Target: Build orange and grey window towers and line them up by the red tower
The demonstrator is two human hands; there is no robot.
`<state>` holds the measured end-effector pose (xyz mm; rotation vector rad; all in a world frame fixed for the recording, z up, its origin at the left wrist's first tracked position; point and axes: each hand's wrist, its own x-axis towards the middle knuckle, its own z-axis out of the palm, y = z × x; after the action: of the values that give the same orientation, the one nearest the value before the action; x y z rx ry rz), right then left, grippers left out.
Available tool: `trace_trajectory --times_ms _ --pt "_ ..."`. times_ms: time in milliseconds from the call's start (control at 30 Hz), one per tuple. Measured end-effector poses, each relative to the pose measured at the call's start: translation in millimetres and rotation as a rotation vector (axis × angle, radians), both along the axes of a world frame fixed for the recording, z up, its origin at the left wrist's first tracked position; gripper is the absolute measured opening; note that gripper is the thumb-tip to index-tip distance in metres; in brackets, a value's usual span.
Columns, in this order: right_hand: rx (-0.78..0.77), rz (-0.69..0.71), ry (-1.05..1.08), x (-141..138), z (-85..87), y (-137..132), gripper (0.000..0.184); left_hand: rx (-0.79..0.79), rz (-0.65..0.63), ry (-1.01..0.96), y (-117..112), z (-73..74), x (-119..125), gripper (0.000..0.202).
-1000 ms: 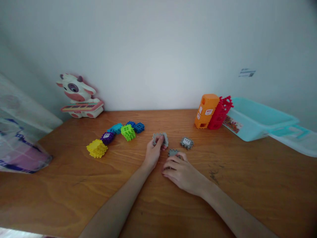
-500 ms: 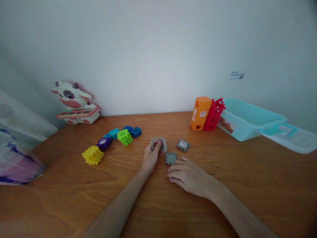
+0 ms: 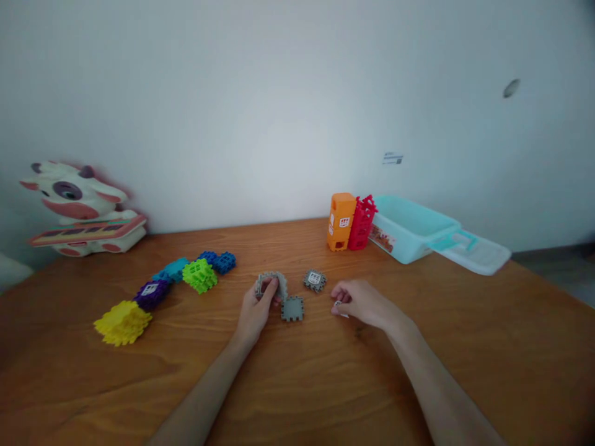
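Note:
My left hand [image 3: 255, 310] is closed on a partly joined set of grey building tiles [image 3: 280, 282], its thumb on the inner face. Just below that, a flat grey square tile [image 3: 292, 308] with notched edges lies on the table. Another grey tile [image 3: 315, 280] with a white window print lies a little to the right. My right hand [image 3: 365, 301] is low over the table, fingers pinched on a small piece with a white print [image 3: 341, 305]; most of it is hidden by the fingers.
On the left lie yellow [image 3: 123, 322], purple [image 3: 151, 293], lime green [image 3: 199, 275] and blue [image 3: 225, 262] tiles, before a toy cow keyboard [image 3: 93, 229]. Orange [image 3: 341, 223] and red [image 3: 363, 222] block towers stand at the back, beside a turquoise bin [image 3: 409, 244] with its lid [image 3: 476, 251] sticking out.
The view has turned right. My right hand has moved right, away from the flat grey tile, with the printed piece in its fingers. My left hand still holds the joined grey tiles.

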<state>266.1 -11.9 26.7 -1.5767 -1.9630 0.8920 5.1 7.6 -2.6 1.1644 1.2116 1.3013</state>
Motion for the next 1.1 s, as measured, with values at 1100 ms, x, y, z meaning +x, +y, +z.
trace_trajectory --times_ms 1100 --pt "0.511 -0.913 0.467 114.5 27.5 58.1 0.061 0.041 -0.095 0.217 -8.0 -1.8 3.6 0.049"
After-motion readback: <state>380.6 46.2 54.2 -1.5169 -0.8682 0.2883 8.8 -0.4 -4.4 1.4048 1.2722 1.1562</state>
